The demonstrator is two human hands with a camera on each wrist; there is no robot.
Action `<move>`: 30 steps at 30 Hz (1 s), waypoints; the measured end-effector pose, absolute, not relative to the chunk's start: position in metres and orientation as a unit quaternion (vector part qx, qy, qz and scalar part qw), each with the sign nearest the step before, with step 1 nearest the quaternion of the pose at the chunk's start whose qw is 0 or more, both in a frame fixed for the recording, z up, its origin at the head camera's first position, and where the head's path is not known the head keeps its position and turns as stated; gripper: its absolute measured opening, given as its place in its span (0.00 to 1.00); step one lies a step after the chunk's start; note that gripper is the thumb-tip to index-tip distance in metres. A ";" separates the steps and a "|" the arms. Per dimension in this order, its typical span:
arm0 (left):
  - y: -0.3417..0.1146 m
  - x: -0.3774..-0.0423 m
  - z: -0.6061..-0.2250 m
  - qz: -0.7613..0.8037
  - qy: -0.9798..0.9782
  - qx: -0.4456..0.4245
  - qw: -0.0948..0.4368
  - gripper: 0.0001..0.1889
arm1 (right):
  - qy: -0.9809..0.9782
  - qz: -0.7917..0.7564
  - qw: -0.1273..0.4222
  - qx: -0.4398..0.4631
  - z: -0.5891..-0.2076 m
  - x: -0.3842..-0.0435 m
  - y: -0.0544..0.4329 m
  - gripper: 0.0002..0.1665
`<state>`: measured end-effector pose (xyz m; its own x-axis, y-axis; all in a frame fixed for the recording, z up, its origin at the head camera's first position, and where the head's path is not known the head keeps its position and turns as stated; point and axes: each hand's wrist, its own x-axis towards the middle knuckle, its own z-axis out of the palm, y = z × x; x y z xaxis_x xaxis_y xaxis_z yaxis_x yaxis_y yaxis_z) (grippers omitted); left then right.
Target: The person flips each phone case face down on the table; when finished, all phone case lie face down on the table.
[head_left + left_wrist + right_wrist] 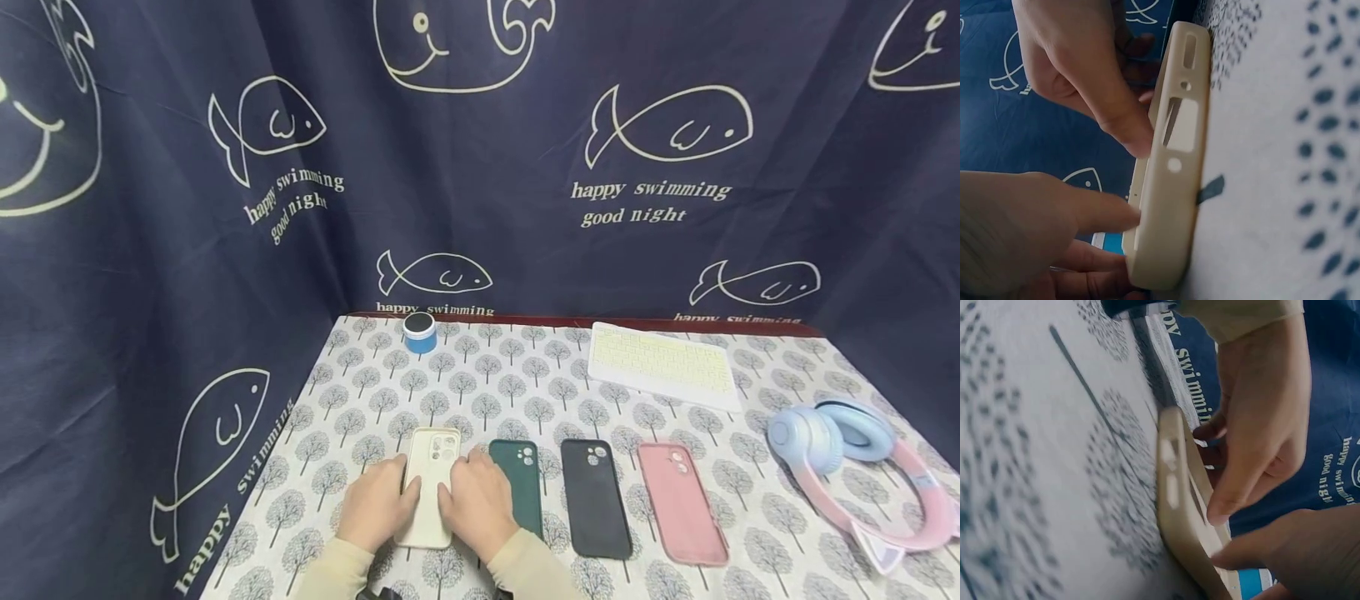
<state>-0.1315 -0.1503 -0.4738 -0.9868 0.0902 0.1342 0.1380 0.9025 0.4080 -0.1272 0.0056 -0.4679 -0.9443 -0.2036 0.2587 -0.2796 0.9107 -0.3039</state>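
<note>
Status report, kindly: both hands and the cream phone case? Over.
Left hand, right hand: gripping opposite sides. Cream case: hollow side up. Green case: close beside right hand.

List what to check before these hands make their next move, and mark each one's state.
1. Left hand on the cream phone case: ok, it holds the left long edge.
2. Right hand on that case: ok, it holds the right long edge.
3. Camera cutouts at the end away from the person: ok.
4. Free room to the right: not ok, the green case lies close by.
5. Right hand off the green case: cannot tell, it partly covers it in the head view.
6. Black case and pink case apart from each other: ok.
</note>
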 end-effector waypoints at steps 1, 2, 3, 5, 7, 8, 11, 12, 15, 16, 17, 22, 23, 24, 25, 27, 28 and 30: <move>-0.150 -0.131 -0.474 -0.214 -0.973 -0.061 0.058 0.10 | -0.970 0.174 0.114 0.124 -0.469 -0.127 0.004 0.17; -0.149 -0.131 -0.475 -0.215 -0.973 -0.063 0.060 0.09 | -0.969 0.179 0.116 0.123 -0.470 -0.127 0.003 0.16; -0.149 -0.131 -0.475 -0.213 -0.973 -0.066 0.064 0.08 | -0.968 0.183 0.119 0.123 -0.470 -0.127 0.002 0.14; -0.148 -0.131 -0.477 -0.214 -0.972 -0.068 0.071 0.05 | -0.966 0.195 0.121 0.121 -0.470 -0.126 0.001 0.11; -0.148 -0.132 -0.478 -0.211 -0.972 -0.071 0.078 0.04 | -0.963 0.207 0.120 0.121 -0.469 -0.126 0.000 0.09; -0.149 -0.132 -0.478 -0.211 -0.972 -0.072 0.080 0.03 | -0.962 0.213 0.118 0.120 -0.469 -0.126 0.000 0.08; -0.150 -0.132 -0.478 -0.214 -0.971 -0.072 0.083 0.02 | -0.961 0.224 0.112 0.116 -0.470 -0.126 -0.001 0.09; -0.151 -0.132 -0.479 -0.216 -0.970 -0.072 0.083 0.02 | -0.961 0.226 0.111 0.115 -0.470 -0.126 -0.001 0.10; -0.153 -0.132 -0.480 -0.224 -0.969 -0.068 0.081 0.02 | -0.960 0.231 0.108 0.111 -0.472 -0.126 -0.002 0.12; -0.153 -0.132 -0.480 -0.225 -0.969 -0.066 0.079 0.02 | -0.960 0.233 0.109 0.111 -0.473 -0.126 -0.002 0.12; -0.154 -0.132 -0.481 -0.226 -0.969 -0.066 0.078 0.03 | -0.959 0.237 0.109 0.111 -0.473 -0.126 -0.002 0.12; -0.157 -0.133 -0.481 -0.232 -0.968 -0.064 0.077 0.04 | -0.952 0.255 0.119 0.118 -0.475 -0.127 -0.002 0.13; -0.158 -0.133 -0.481 -0.234 -0.967 -0.065 0.077 0.06 | -0.951 0.259 0.121 0.118 -0.475 -0.127 -0.002 0.13; -0.158 -0.133 -0.480 -0.236 -0.967 -0.064 0.077 0.07 | -0.949 0.265 0.122 0.118 -0.474 -0.127 -0.002 0.13; -0.159 -0.133 -0.479 -0.238 -0.966 -0.063 0.075 0.07 | -0.948 0.269 0.122 0.118 -0.474 -0.127 -0.002 0.13; -0.160 -0.133 -0.477 -0.246 -0.965 -0.056 0.068 0.09 | -0.946 0.280 0.115 0.114 -0.474 -0.127 -0.002 0.13; -0.160 -0.132 -0.476 -0.251 -0.964 -0.055 0.070 0.11 | -0.946 0.285 0.111 0.111 -0.474 -0.127 -0.002 0.13; -0.161 -0.132 -0.473 -0.261 -0.961 -0.052 0.078 0.13 | -0.946 0.290 0.103 0.102 -0.475 -0.128 -0.003 0.14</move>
